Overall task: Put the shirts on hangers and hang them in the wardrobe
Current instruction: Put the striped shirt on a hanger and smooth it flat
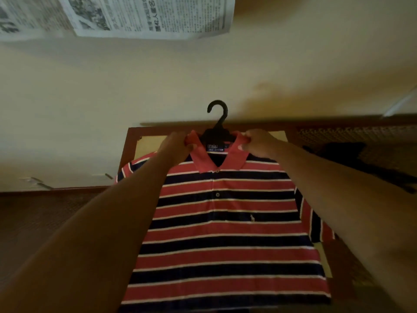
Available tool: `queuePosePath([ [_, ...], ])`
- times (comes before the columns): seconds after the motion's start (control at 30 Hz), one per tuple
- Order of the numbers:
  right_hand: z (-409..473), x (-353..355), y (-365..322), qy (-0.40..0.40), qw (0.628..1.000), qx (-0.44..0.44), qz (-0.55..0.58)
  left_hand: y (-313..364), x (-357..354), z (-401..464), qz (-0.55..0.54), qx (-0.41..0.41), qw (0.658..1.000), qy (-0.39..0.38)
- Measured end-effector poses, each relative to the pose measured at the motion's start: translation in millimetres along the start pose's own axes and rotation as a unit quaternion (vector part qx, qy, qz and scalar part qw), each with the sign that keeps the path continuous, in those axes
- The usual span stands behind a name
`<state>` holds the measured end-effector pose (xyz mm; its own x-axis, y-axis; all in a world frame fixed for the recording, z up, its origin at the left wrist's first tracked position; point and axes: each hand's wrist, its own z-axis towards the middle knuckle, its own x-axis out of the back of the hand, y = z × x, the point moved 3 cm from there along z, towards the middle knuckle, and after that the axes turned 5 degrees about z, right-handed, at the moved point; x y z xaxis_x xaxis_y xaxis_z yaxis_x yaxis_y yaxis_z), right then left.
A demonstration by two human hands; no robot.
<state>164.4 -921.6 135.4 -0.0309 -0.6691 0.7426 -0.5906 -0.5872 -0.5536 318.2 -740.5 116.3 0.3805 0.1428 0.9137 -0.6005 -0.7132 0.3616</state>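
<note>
**Striped polo held up by its collar**

While your forearms reach forward from the bottom corners, the striped polo shirt (225, 233) hangs spread between them, red, navy and white bands facing you, its buttoned placket running down the middle. Your left hand (178, 144) pinches the left side of the red collar (240, 143), and your right hand (257, 142) pinches the right side. The black hanger (217, 125) sits inside the neck, its hook rising above the collar. Beyond it stand a brown wooden frame (133, 152) and a cream wall (112, 86); newspaper sheets (140, 16) hang at the top.
</note>
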Motion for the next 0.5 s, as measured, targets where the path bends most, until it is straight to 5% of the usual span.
queuePosePath([
  [0.5,-234.1,43.1,-45.0,0.139,0.988,-0.071,-0.002,73.9,96.6,-144.3,0.002,-0.182,0.983,-0.026],
])
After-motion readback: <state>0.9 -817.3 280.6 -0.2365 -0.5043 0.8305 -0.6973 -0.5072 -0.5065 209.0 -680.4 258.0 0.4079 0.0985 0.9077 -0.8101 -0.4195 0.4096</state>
